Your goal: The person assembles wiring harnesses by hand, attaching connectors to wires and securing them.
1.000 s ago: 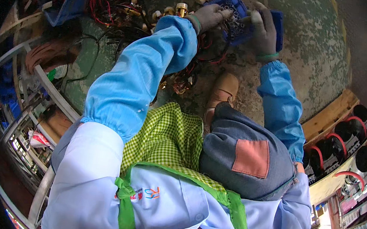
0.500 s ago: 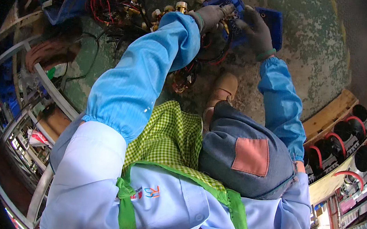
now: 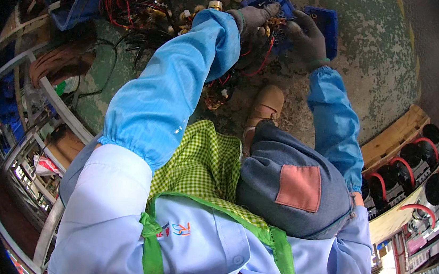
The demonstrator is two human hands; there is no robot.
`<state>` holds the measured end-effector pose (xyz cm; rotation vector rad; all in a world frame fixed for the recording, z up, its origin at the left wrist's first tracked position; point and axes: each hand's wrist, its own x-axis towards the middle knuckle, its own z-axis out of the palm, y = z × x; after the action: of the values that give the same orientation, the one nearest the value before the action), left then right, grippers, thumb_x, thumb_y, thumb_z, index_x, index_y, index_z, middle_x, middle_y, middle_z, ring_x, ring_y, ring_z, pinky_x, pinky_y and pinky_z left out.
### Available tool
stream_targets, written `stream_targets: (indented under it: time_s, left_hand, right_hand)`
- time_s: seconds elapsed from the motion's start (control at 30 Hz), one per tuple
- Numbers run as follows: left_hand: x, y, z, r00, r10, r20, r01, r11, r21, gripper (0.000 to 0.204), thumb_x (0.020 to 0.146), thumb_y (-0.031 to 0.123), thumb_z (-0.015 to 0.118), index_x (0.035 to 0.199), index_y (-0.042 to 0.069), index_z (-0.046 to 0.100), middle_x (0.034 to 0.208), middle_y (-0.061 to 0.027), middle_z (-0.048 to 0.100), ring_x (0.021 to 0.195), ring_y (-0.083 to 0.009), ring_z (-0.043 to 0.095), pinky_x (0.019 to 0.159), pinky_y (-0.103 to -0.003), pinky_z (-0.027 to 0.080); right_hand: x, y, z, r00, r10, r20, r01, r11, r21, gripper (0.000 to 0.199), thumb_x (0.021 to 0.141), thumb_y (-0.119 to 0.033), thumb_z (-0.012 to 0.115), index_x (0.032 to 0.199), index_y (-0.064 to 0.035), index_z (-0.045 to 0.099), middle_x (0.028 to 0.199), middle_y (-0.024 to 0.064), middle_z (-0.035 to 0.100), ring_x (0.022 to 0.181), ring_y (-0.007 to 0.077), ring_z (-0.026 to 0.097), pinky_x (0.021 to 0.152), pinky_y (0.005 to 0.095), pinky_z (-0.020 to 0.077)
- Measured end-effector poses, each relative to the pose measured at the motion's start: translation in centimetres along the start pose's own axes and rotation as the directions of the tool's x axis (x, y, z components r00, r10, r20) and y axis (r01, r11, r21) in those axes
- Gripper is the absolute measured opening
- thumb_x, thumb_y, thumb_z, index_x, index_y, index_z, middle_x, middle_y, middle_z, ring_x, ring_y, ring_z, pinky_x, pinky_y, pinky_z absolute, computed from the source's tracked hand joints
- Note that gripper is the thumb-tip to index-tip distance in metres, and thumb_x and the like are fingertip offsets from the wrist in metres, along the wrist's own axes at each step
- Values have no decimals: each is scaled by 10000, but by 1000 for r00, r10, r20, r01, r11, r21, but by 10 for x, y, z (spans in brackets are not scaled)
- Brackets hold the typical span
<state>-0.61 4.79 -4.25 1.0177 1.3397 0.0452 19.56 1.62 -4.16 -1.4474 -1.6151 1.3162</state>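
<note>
Brass part (image 3: 278, 21) is by the blue bin (image 3: 253, 0), pinched by the fingers of the left hand (image 3: 251, 20). One cannot tell if the right hand (image 3: 308, 38) grips it too. Holding it steady, with the red wire (image 3: 265, 60) hanging free, helps.

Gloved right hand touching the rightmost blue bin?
Cannot tell: in the head view, the gloved right hand overlaps the left side of the rightmost blue bin, and neither contact nor gap shows plainly.

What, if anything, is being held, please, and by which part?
The left hand apparently holds a brassy part, its gripped end hidden; for the right hand, I cannot tell.
</note>
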Motion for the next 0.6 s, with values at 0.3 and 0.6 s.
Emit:
stream_targets:
  time_s: [0.3, 0.6]
  left_hand:
    - [-102, 16, 14, 861, -42, 507, 45, 999, 7, 720, 759, 723, 460, 997, 57, 592, 867, -138, 589, 786, -225, 567, 694, -345, 473]
    - [-174, -98, 85, 796, -344, 498, -314, 469, 826, 446, 902, 217, 482, 1318, 80, 398, 896, -168, 590, 818, -340, 568, 698, -472, 491]
  right_hand:
    - [1, -21, -9, 980, 198, 19, -199, 980, 18, 466, 862, -402, 571, 1220, -108, 519, 1091, 118, 611, 908, 238, 623, 744, 375, 524]
    - [28, -39, 37, 862, 14, 506, 77, 984, -158, 462, 855, -371, 601, 1219, -98, 525, 1065, 96, 610, 950, 212, 582, 807, 350, 471]
